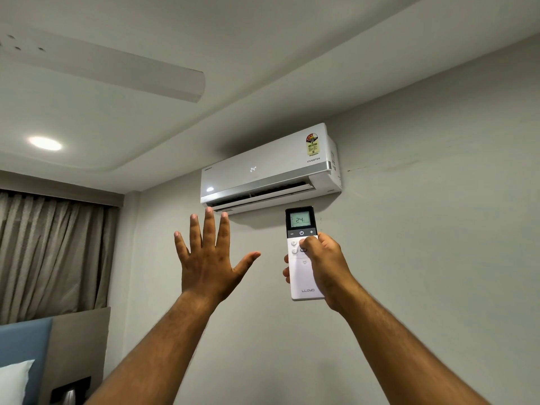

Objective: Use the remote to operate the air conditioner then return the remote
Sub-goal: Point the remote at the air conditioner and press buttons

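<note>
The right hand (323, 260) grasps the remote (302, 252) upright, thumb on its buttons, just below the AC (268, 168) at its 5 o'clock. The remote's screen reads 24, as does the AC panel. The left hand (209, 258) is raised at the remote's 9 o'clock, fingers spread and released, holding nothing.

Grey wall (423, 229), beige curtain (52, 252)

White air conditioner (263, 168) with silver trim, white-and-black remote (302, 258), beige curtain (52, 252), blue headboard (20, 343).
</note>
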Available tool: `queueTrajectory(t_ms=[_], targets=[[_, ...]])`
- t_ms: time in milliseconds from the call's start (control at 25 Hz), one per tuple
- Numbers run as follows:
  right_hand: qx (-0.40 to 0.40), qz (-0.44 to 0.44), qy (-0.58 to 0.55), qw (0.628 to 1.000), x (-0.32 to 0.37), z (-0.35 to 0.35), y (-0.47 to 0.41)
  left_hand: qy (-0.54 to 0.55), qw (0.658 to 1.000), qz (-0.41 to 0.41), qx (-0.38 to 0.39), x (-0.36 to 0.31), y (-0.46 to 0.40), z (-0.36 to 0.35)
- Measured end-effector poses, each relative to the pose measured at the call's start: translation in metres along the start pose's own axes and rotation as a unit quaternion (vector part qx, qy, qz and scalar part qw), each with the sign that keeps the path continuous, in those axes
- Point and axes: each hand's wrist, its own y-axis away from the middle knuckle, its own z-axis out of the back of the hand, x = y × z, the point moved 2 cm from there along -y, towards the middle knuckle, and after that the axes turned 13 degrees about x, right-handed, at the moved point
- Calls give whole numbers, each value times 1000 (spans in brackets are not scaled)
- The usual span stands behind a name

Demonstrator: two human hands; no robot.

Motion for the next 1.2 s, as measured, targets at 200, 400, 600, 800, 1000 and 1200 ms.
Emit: queueTrajectory(t_ms=[200,400,600,800,1000,1200], targets=[[-1,-1,3,1000,-1,1,0,0,1000,1,1,0,2,0],[1,-4,9,1000,-2,1,-1,1,1000,-1,1,0,3,0],[4,-4,6,1000,-1,0,0,-5,1000,2,2,2,3,1],[3,-5,12,1000,0,0,0,-6,1000,1,5,2,3,3],[1,-9,17,1000,0,-1,-1,-12,1000,-4,10,-1,6,0],[1,-13,27,1000,-4,-1,-1,-7,1000,-4,11,-1,5,-2]])
